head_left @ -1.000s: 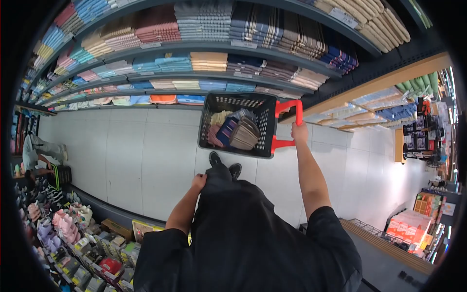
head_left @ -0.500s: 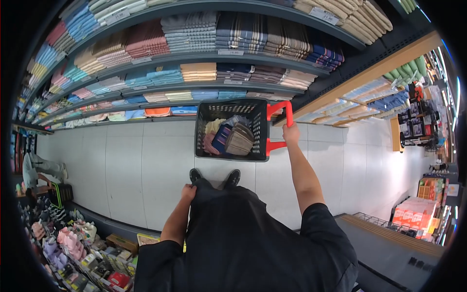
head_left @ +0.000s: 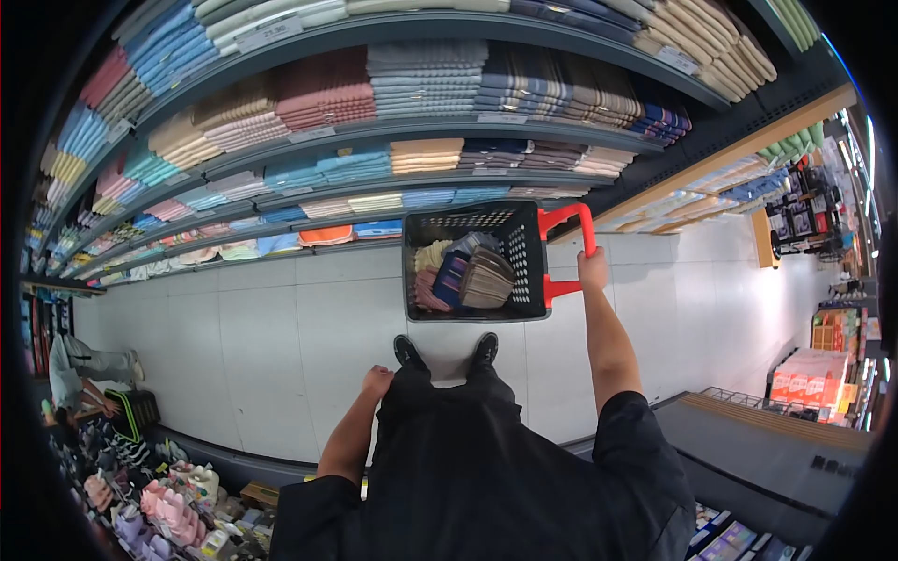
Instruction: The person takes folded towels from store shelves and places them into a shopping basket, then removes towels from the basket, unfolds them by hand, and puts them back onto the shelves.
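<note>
Gripping the red handle (head_left: 588, 234), the right hand (head_left: 593, 269) has its fingers wrapped around the bar, with the arm stretched forward. The left hand (head_left: 378, 381) hangs beside the thigh; its fingers look bent, but I cannot tell how closely they meet. The basket (head_left: 535, 271) is in front of the person's two shoes (head_left: 485, 350), apart from them, its handle towards the right; I cannot tell if it stands on the floor (head_left: 262, 337). Inside it, folded cloths (head_left: 487, 278) in yellow, pink, dark blue and brown lie together, partly overlapping. Behind the basket rise the shelves (head_left: 421, 126), filled with stacks of folded towels (head_left: 323, 93). Farther to the left, another person bends near a black case (head_left: 142, 411) with a green edge. Red boxes (head_left: 809, 379) are piled far to the right.
</note>
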The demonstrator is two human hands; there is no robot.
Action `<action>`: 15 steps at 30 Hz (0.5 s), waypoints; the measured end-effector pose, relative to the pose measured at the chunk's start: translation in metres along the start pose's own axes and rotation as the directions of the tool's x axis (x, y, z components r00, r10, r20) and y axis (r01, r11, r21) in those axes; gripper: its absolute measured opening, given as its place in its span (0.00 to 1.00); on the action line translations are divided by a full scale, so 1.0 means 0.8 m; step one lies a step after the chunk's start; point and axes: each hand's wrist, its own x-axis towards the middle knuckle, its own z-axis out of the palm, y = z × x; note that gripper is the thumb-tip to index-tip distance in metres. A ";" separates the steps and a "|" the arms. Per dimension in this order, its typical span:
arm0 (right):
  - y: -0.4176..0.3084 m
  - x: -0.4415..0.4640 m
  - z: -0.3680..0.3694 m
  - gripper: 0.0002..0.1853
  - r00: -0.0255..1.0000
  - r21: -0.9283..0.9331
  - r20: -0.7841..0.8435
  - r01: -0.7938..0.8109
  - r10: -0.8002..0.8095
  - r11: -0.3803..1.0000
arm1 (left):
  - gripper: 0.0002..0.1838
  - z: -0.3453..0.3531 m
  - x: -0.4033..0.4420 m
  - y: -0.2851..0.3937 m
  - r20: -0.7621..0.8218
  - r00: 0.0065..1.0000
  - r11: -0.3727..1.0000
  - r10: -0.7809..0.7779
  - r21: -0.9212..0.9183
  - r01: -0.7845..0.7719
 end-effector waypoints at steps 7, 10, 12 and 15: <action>-0.050 -0.051 0.021 0.18 0.999 -0.019 -0.050 0.003 -0.004 1.000 | 0.19 -0.085 0.063 -0.072 -0.041 0.999 0.970 -0.020 -0.245 0.010; -0.072 -0.068 0.033 0.19 0.999 0.008 -0.032 -0.012 0.013 1.000 | 0.19 -0.111 0.059 -0.094 -0.056 0.997 0.952 -0.044 -0.305 0.025; -0.082 -0.080 0.040 0.19 1.000 0.026 -0.022 -0.013 0.013 1.000 | 0.19 -0.119 0.054 -0.103 0.005 0.997 0.951 -0.073 -0.302 0.071; -0.095 -0.102 0.049 0.19 1.000 0.029 -0.001 -0.003 0.003 1.000 | 0.20 -0.119 0.044 -0.110 0.047 0.996 0.952 -0.078 -0.292 0.088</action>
